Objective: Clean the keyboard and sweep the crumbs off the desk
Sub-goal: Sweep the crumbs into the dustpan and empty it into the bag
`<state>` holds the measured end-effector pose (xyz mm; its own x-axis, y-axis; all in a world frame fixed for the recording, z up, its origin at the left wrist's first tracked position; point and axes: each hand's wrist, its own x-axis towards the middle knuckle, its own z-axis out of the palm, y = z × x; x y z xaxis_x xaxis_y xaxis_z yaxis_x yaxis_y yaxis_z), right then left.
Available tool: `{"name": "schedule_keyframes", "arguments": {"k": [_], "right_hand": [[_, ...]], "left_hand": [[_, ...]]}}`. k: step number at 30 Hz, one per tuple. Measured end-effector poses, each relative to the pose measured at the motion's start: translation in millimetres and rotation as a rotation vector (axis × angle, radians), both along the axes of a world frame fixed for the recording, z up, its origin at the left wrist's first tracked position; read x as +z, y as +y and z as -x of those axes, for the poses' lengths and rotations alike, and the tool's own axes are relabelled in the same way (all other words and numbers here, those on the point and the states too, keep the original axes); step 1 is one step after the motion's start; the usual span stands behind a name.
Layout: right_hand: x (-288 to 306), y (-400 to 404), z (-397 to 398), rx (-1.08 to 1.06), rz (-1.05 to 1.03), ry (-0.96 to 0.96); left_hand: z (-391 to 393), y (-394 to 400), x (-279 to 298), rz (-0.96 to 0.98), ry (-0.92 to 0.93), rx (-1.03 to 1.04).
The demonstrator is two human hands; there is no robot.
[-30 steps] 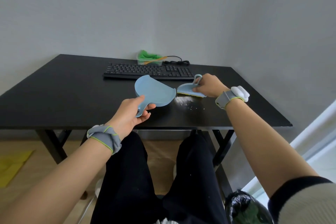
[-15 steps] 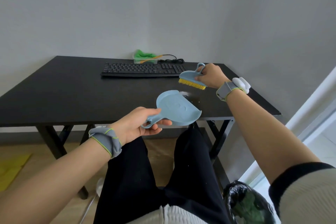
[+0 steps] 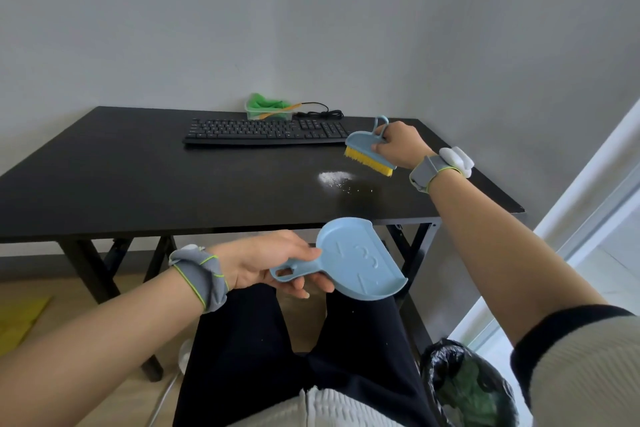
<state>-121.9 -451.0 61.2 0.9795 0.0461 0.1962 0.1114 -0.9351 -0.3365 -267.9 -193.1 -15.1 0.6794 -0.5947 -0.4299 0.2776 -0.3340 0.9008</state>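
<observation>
One view, head: left hand (image 3: 263,262) grips dustpan (image 3: 360,258) handle, now dropped below the desk (image 3: 138,184) front edge at 6 o'clock of crumbs (image 3: 332,178). Right hand (image 3: 398,144) holds brush (image 3: 369,152), lifted off, at crumbs' 1 o'clock. Keyboard (image 3: 266,132) sits at 11. Sweep into pan looks next.

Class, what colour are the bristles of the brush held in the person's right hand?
Yellow, under a light blue brush body, seen in the head view.

The left hand (image 3: 263,262) has drawn the blue dustpan (image 3: 360,258) off the desk (image 3: 138,177), below its front edge. The right hand (image 3: 398,144) has lifted the brush (image 3: 367,149), baring the crumbs (image 3: 334,178) beneath its fingers.
</observation>
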Motion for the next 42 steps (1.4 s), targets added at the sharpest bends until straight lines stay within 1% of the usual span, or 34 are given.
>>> {"name": "schedule_keyframes", "arguments": {"k": [2, 4, 6, 7, 9, 12, 14, 16, 19, 21, 23, 25, 27, 28, 29, 33, 37, 39, 42], "right_hand": [[-4, 1, 2, -0.053, 0.013, -0.007], [-7, 6, 7, -0.148, 0.069, -0.015], [-10, 14, 12, -0.212, 0.120, 0.015], [-13, 18, 14, -0.217, 0.108, 0.046], [-16, 29, 15, -0.174, 0.039, 0.099], [-13, 42, 21, -0.084, -0.120, 0.169], [-6, 47, 23, -0.060, -0.199, 0.167], [-3, 46, 21, -0.087, -0.170, 0.112], [-5, 46, 20, -0.145, -0.049, 0.056], [-6, 48, 20, -0.116, -0.059, 0.126], [-2, 50, 19, -0.076, -0.138, 0.166], [4, 51, 13, -0.079, -0.134, 0.104], [5, 50, 6, -0.094, -0.026, -0.010], [2, 50, 2, -0.088, 0.007, -0.036], [-2, 49, -2, -0.071, 0.021, -0.029], [-17, 46, -8, 0.085, 0.079, 0.135], [8, 43, -8, 0.226, 0.207, 0.203], [22, 42, -8, 0.254, 0.162, 0.150], [11, 43, -15, 0.167, 0.055, 0.068]], "left_hand": [[1, -1, -4, -0.038, -0.002, -0.038], [1, -2, -10, -0.068, 0.007, -0.049], [0, -2, -16, -0.084, 0.024, -0.035], [-1, -2, -19, -0.082, 0.039, -0.020], [-2, -2, -23, -0.067, 0.066, 0.031], [-6, -1, -26, -0.035, 0.110, 0.105], [-10, 1, -26, -0.019, 0.126, 0.139], [-12, 2, -24, -0.008, 0.130, 0.159], [-14, 1, -22, 0.019, 0.134, 0.187], [-14, 1, -21, 0.031, 0.138, 0.193], [-15, 2, -22, 0.044, 0.149, 0.198], [-16, 2, -22, 0.056, 0.164, 0.200], [-17, 3, -24, 0.067, 0.184, 0.208], [-17, 4, -25, 0.075, 0.199, 0.220], [-16, 4, -25, 0.086, 0.215, 0.230], [-13, 2, -24, 0.127, 0.291, 0.256], [-9, -1, -22, 0.176, 0.353, 0.250], [-8, -3, -22, 0.193, 0.368, 0.251], [-4, -6, -20, 0.222, 0.391, 0.249]]}}
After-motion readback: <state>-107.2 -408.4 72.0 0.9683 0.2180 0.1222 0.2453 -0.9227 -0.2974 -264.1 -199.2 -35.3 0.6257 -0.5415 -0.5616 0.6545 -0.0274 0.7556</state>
